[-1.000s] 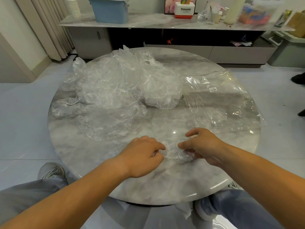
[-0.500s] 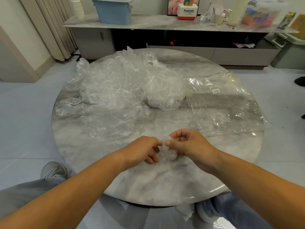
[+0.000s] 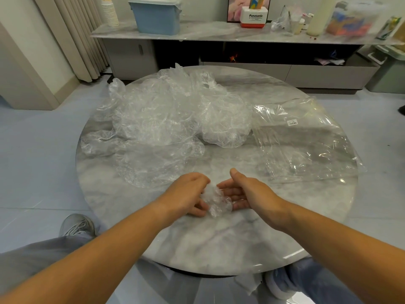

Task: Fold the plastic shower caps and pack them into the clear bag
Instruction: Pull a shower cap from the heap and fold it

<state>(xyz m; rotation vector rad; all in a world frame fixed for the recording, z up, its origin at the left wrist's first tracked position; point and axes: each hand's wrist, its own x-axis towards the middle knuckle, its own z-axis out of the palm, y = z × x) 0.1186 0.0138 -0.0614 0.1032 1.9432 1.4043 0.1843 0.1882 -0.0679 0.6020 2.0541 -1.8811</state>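
Both forearms reach in from the near edge of the round marble table (image 3: 219, 242) and meet just above its front part. The left hand (image 3: 186, 194) shows its back to the camera, fingers curled down and inward around a folded shower cap (image 3: 217, 200). The right hand (image 3: 247, 191) lies open beside it, palm turned toward the left hand, thumb raised and straight fingers against the far side of the cap. The cap sits squeezed between the two hands. The left fingertips are mostly buried in the plastic, so how much of the grip comes from the thumb cannot be made out, and the folds of the cap are lost in glare. It looks like a small, crinkled, whitish-clear wad. Behind the hands, to the left, a loose pile of shower caps (image 3: 171, 123) sprawls across the table. The clear bag (image 3: 306, 150) lies flat to the right, apart from the hands.
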